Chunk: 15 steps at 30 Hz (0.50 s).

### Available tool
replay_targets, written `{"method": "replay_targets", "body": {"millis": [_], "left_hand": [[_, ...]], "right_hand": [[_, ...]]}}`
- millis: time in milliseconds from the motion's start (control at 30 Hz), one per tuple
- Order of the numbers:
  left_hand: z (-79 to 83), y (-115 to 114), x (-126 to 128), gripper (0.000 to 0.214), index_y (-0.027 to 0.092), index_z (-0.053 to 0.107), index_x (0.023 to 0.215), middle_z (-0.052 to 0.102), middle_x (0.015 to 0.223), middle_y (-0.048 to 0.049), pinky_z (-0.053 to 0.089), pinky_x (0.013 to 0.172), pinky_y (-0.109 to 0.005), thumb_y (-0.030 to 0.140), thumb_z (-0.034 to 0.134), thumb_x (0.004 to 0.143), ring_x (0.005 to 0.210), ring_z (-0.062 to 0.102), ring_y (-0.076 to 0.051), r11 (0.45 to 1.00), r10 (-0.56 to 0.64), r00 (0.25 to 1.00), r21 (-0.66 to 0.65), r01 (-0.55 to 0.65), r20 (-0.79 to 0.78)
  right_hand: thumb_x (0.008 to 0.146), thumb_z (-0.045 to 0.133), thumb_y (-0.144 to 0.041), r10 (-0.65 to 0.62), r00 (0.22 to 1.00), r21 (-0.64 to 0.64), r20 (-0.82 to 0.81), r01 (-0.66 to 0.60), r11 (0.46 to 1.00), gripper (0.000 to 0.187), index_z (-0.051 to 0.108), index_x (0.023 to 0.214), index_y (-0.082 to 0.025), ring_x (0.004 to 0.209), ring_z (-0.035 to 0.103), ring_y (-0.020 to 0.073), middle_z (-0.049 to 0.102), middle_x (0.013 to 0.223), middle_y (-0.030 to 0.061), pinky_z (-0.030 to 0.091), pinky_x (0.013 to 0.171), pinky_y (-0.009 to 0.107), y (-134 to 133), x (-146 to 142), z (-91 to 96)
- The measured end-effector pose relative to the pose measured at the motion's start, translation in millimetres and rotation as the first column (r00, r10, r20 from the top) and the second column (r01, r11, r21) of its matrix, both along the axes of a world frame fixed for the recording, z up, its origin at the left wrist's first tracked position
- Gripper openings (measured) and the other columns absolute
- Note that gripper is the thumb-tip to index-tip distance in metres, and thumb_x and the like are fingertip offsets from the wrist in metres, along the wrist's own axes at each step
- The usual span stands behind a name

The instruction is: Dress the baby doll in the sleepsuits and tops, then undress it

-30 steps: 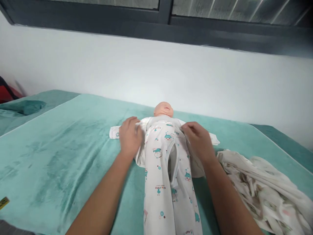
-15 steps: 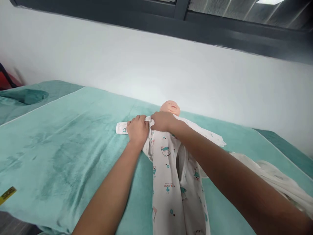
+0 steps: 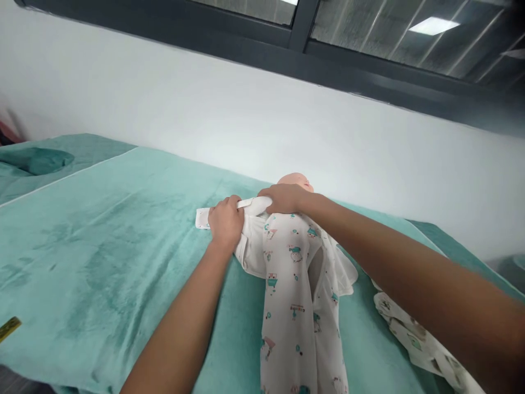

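Note:
A baby doll lies on a teal towel, dressed in a white printed romper. My left hand is closed on the romper's left sleeve and shoulder fabric. My right hand reaches across the doll's chest and grips the romper's collar edge by the doll's shoulder. The doll's body is rolled toward its side, and its head is partly hidden behind my right hand.
A crumpled white patterned cloth lies at the right under my right forearm. A white wall and dark window frame stand behind the bed. A teal pillow lies far left. A yellow tag sits at the towel's left edge.
My right hand crossed from the doll's right side to its left shoulder. The doll has rolled partly onto its side, and the far sleeve is no longer spread out.

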State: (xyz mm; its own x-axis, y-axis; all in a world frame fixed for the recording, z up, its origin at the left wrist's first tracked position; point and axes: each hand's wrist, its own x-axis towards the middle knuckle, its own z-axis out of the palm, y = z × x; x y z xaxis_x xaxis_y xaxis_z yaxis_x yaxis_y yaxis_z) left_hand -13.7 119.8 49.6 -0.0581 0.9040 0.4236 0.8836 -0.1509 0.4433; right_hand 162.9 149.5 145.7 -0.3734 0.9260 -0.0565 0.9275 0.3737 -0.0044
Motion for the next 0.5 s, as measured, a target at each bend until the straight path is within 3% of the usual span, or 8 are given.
{"method": "replay_targets", "body": {"millis": [133, 267, 400, 500], "left_hand": [[-8.2, 2.2, -8.2, 0.029, 0.026, 0.065, 0.103, 0.074, 0.103, -0.0069, 0.044, 0.073, -0.036, 0.017, 0.045, 0.085, 0.095, 0.067, -0.028, 0.997, 0.007, 0.998, -0.073, -0.002, 0.069], [-12.4, 2.5, -10.5, 0.040, 0.024, 0.064, 0.111, 0.072, 0.103, -0.0106, 0.047, 0.080, -0.040, 0.009, 0.040, 0.083, 0.098, 0.067, -0.030, 0.993, 0.013, 0.997, -0.116, -0.005, 0.072], [-9.9, -2.7, -7.6, 0.062, 0.015, 0.043, 0.142, 0.056, 0.133, -0.0175, 0.047, 0.098, -0.046, 0.009, 0.045, 0.081, 0.122, 0.056, -0.031, 0.998, -0.028, 0.982, 0.067, 0.016, 0.187], [-4.9, -10.7, -7.1, 0.074, 0.013, 0.029, 0.150, 0.044, 0.144, -0.0185, 0.040, 0.111, -0.046, 0.012, 0.051, 0.079, 0.137, 0.042, -0.030, 0.967, -0.098, 0.954, 0.256, 0.024, 0.283]], "right_hand": [[0.077, 0.060, -0.036, -0.042, 0.997, 0.032, 0.063, 0.040, 0.999, 0.043, 0.068, 0.119, -0.033, 0.103, 0.065, 0.0297, 0.072, 0.116, 0.0037, 0.047, 0.083, 0.040, -1.4, 30.2, 15.4], [0.076, 0.059, -0.037, -0.150, 0.988, 0.073, -0.017, 0.151, 0.986, 0.046, 0.065, 0.122, -0.034, 0.102, 0.064, 0.0289, 0.072, 0.116, 0.0019, 0.046, 0.085, 0.042, -7.8, 43.8, 27.5], [0.077, 0.060, -0.037, -0.120, 0.991, 0.064, -0.052, 0.123, 0.990, 0.044, 0.065, 0.121, -0.032, 0.098, 0.065, 0.0276, 0.072, 0.115, 0.0027, 0.046, 0.083, 0.039, -10.7, 31.3, 17.1], [0.078, 0.060, -0.036, -0.060, 0.992, 0.016, -0.110, 0.062, 0.998, 0.043, 0.065, 0.121, -0.029, 0.100, 0.065, 0.0270, 0.072, 0.117, 0.0045, 0.047, 0.082, 0.037, -6.3, 12.0, -1.1]]}}
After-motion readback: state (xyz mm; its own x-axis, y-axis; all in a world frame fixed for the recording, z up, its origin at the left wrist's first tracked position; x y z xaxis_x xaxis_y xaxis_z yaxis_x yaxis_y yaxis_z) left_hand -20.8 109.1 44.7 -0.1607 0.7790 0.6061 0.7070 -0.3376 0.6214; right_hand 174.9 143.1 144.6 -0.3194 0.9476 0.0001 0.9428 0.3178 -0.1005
